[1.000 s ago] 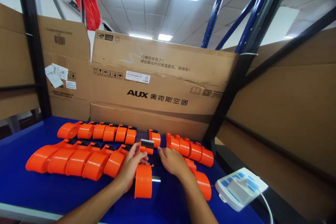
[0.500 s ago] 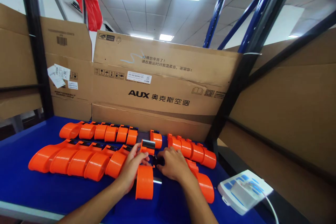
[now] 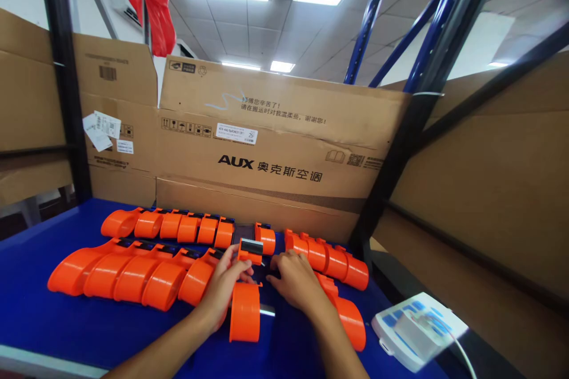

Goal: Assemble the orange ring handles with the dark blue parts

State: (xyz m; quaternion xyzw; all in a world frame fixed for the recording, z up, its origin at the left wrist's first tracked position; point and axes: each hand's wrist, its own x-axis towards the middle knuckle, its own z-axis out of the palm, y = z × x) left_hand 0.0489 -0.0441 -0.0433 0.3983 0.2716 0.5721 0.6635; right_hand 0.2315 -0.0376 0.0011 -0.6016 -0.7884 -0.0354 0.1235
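My left hand (image 3: 223, 285) is closed on an orange tape dispenser (image 3: 245, 312), held just above the blue tabletop. The round hub of the dispenser faces me, and its serrated blade with a black strip (image 3: 251, 246) points up beyond my fingers. A short shiny metal piece sticks out to the right of the hub. Close on the right, my right hand (image 3: 294, 278) has its fingers curled in toward the dispenser. Whatever lies between those fingertips, if anything, is hidden.
Rows of orange tape dispensers (image 3: 132, 275) line the blue table (image 3: 133, 331) on the left, with more dispensers (image 3: 316, 251) on the right. A white power strip (image 3: 420, 328) with a plugged-in adapter lies at right. Cardboard (image 3: 275, 154) and dark posts (image 3: 391, 172) enclose the back.
My right fingers have shifted slightly, and the dark spot beside their tips no longer shows; a small thin tip appears by the blade end. My left hand keeps its hold on the tape dispenser.
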